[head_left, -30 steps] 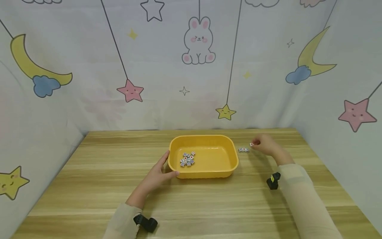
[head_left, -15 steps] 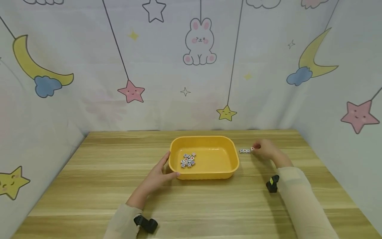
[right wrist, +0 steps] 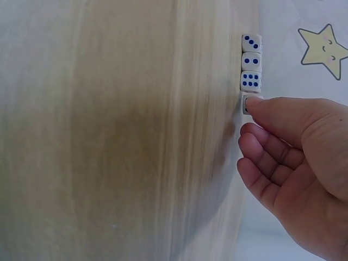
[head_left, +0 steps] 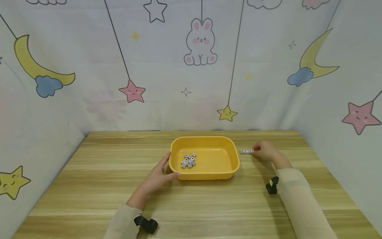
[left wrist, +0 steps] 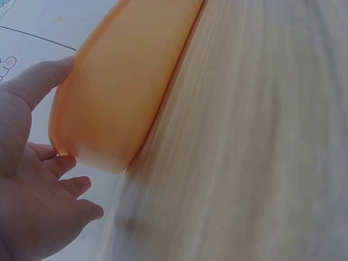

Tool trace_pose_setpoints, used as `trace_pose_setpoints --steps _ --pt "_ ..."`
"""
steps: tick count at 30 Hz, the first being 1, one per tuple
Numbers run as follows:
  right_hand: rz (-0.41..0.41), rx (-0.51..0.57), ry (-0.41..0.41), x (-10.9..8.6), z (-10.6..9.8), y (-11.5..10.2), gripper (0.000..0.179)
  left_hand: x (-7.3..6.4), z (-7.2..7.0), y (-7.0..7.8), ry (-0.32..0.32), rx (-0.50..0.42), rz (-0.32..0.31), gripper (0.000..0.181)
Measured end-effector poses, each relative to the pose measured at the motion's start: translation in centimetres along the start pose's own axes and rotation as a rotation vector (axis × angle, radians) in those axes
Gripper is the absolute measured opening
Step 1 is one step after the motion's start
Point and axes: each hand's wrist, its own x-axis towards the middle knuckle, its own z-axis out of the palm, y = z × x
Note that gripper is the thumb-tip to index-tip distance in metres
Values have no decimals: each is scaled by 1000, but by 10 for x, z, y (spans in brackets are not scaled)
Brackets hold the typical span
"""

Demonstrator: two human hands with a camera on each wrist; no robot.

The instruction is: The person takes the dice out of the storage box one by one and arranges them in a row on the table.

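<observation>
My right hand [head_left: 265, 151] pinches a white die [right wrist: 246, 103] between thumb and fingers at the near end of a short row of dice [right wrist: 250, 61]. The row lies on the table right of the yellow basin [head_left: 215, 176]; its dice show blue pips in the right wrist view. The pinched die is partly covered by the thumb and stands against or very close to the row. My left hand [head_left: 156, 177] rests at the basin's left front corner, thumb on the rim and fingers along the side, fairly straight. Several loose dice [head_left: 188, 161] lie inside the basin, toward its left.
The wood-grain table [head_left: 194, 209] reaches back to a white printed curtain [head_left: 161, 113], which also stands along both sides. A black wrist camera [head_left: 146, 224] sits on the left sleeve, and another black camera [head_left: 271, 186] on the right one.
My right hand has lowered the die from just above and right of the row down to the row's end. The left hand and the basin keep their places.
</observation>
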Motion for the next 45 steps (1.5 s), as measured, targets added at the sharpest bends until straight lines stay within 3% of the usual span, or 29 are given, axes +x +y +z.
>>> trace_pose_setpoints --steps 27,35,45 --pt "28 34 -4 -1 3 -5 22 1 0 -2 5 3 9 97" --pt "19 65 12 -7 -8 -6 35 0 0 -1 1 1 7 97" --pt "2 87 43 -8 -21 -14 38 2 0 -3 7 14 3 100"
